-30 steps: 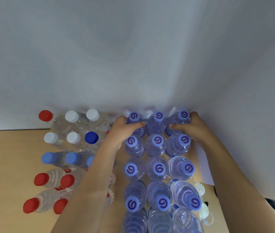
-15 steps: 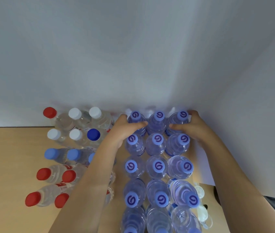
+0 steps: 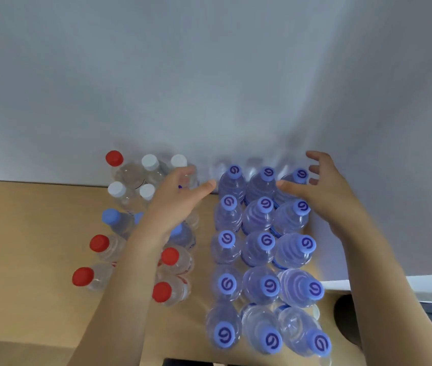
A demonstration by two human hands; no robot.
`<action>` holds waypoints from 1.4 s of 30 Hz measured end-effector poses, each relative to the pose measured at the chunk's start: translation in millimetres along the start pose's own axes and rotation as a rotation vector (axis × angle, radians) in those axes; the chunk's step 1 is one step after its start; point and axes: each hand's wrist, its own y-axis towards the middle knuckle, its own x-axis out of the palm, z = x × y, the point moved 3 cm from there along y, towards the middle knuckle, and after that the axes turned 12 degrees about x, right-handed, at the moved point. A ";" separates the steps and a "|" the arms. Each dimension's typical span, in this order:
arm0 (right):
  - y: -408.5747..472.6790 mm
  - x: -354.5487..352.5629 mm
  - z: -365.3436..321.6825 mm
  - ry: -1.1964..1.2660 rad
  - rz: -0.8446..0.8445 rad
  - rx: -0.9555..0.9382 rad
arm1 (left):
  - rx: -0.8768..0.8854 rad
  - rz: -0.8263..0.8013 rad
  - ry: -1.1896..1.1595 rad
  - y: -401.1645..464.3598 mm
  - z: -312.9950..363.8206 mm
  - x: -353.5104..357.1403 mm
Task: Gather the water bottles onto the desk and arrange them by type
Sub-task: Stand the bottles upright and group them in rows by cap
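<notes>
Left hand (image 3: 175, 199) hovers w/ fingers spread & relaxed, gripping nothing, just left of the blue-cap bottles (image 3: 262, 249); right hand (image 3: 320, 188) likewise spread, empty, at the block's far right corner. Blue-caps stand upright in a 3-wide grid on the counter (image 3: 24, 233) by the wall (image 3: 209, 75). Red-cap (image 3: 98, 244), white-cap (image 3: 148, 162) & plain light-blue-cap bottles (image 3: 110, 216) cluster to the left, partly hidden by the left arm.
</notes>
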 end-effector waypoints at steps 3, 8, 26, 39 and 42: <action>-28.9 19.8 -13.3 0.016 0.003 -0.030 | 0.035 0.017 -0.042 -14.9 -3.8 -23.1; -79.8 76.3 -26.3 0.076 -0.065 -0.034 | 0.063 -0.041 -0.116 -38.3 -23.2 -74.8; -165.9 228.3 38.2 0.099 -0.123 0.296 | -0.074 -0.143 -0.039 -84.6 -146.3 -184.5; -150.8 262.0 66.7 0.013 -0.285 0.419 | -0.186 -0.137 0.150 -82.0 -183.1 -154.5; -148.0 262.7 68.7 -0.013 -0.275 0.418 | -0.209 -0.167 0.125 -82.7 -183.5 -150.6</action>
